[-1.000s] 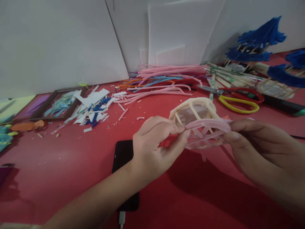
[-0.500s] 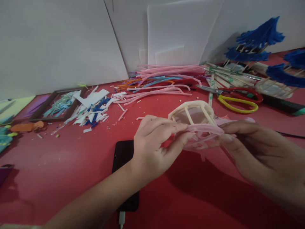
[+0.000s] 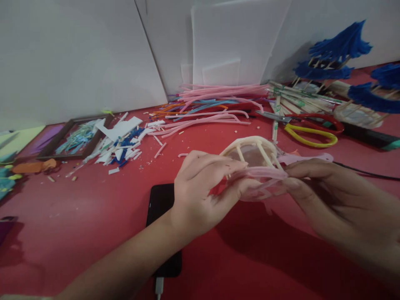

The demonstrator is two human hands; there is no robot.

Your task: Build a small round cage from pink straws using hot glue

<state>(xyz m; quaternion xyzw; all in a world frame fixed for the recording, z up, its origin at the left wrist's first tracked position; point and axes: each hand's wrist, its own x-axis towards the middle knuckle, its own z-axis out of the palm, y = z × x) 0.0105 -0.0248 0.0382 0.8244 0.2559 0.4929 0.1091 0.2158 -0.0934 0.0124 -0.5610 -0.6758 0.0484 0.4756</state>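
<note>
Pink strip [image 3: 265, 171] curves along the near side of a pale stick frame [image 3: 265, 153], held over the tabletop [image 3: 93, 233], short of its back edge. The left hand [image 3: 200, 191] pinches the strip's left end, the right hand [image 3: 340, 200] its right. Squeezing hard could, I'd say, bow those slender sticks; uneven pulling might drag the strip askew.

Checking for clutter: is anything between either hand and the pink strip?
Nothing visible: the left hand and right hand hold the pink strip at the near side of the pale frame; the scissors lie beyond.
</note>
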